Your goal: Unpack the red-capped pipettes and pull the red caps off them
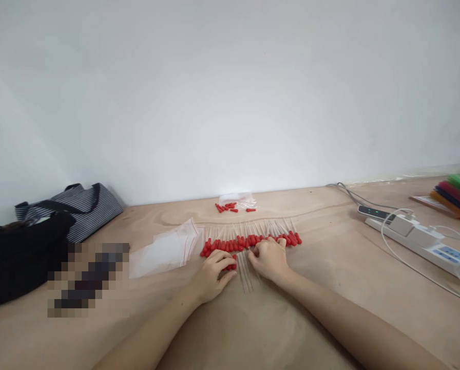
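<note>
Nearest, on a wooden tabletop, both forearms reach in from the near edge. Left hand: fingers bent, thumb a narrow gap from them, a few red bulbs between; whether pinched or merely touched, cannot tell. Their clear tubes lie between the hands, ends toward the person. Right hand: palm down, fingers curled at the main row of red-bulbed droppers; fingertips partly hidden, grip cannot be told. Row runs side to side just beyond both hands, bulbs near, tubes toward the wall. Left of the row, overlapping clear plastic bags; farther left a pixelated patch, black bag and striped bag. Right side, white power strip with plugs and cables; beyond it, coloured folders, stacked. Past the row, loose red pieces by a small clear bag. Farthest, pale wall.
</note>
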Motion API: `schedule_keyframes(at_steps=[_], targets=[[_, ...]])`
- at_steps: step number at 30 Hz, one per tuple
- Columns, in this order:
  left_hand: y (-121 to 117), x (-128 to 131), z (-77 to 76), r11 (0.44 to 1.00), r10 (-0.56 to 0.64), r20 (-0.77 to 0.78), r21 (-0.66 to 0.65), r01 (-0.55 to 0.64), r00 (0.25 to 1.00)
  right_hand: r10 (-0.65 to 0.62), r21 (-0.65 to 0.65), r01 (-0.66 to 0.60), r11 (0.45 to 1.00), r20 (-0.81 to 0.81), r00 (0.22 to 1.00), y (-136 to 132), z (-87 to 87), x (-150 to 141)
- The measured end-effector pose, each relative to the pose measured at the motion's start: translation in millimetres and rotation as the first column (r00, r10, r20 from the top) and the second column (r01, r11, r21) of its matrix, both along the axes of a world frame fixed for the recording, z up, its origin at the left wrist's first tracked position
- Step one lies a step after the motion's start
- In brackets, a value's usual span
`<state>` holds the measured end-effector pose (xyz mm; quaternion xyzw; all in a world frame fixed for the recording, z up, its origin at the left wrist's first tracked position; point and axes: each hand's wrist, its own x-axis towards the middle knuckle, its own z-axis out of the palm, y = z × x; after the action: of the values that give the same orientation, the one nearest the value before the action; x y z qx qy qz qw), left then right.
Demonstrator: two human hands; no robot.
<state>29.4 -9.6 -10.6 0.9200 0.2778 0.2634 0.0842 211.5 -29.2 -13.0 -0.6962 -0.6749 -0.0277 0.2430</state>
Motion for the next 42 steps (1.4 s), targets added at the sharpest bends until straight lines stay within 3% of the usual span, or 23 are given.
schedule_keyframes(at_steps=[6, 9, 12, 14, 22, 26, 30, 35, 40, 42], targets=[[2, -4, -2.9, 0.997, 0.052, 0.048, 0.06, -0.054, 0.998, 0.026, 0.09, -0.02, 0.996, -0.063, 0.998, 9, 6.5, 28], [3, -9, -4.2, 0.994, 0.077, 0.047, 0.069, -0.081, 0.996, 0.166, 0.118, -0.158, 0.98, -0.067, 0.984, 14, 12.8, 57], [1, -11, -4.5, 0.991, 0.109, 0.047, 0.078, -0.112, 0.993, 0.325, 0.081, -0.325, 0.942, 0.015, 0.946, 13, 14.7, 80], [-1, -11, -4.4, 0.987, 0.121, 0.054, 0.102, -0.126, 0.991, 0.367, 0.066, -0.372, 0.926, 0.079, 0.927, 11, 13.3, 86], [-6, -7, -3.3, 0.982, 0.119, 0.08, 0.135, -0.129, 0.99, 0.366, 0.112, -0.413, 0.904, 0.297, 0.882, 12, 1.1, 73], [-8, -6, -2.4, 0.981, 0.137, 0.124, 0.124, -0.153, 0.983, 0.263, 0.354, -0.355, 0.865, 0.283, 0.922, 6, 1.2, 70], [-13, 1, 2.4, 0.99, 0.139, 0.192, -0.001, -0.141, 0.971, 0.277, 0.549, -0.349, 0.759, 0.212, 0.937, -15, 3.4, 59], [-27, 24, 12.6, 0.953, 0.119, 0.19, -0.296, -0.058, 0.975, 0.495, 0.553, -0.582, 0.597, 0.318, 0.809, -39, -3.5, 32], [-34, 38, 7.2, 0.854, 0.162, 0.267, -0.52, 0.0, 0.95, 0.609, 0.493, -0.683, 0.539, 0.332, 0.72, -42, -9.4, 17], [-31, 33, 3.9, 0.879, 0.214, 0.273, -0.473, -0.062, 0.938, 0.58, 0.499, -0.675, 0.543, 0.359, 0.731, -41, -10.0, 19]])
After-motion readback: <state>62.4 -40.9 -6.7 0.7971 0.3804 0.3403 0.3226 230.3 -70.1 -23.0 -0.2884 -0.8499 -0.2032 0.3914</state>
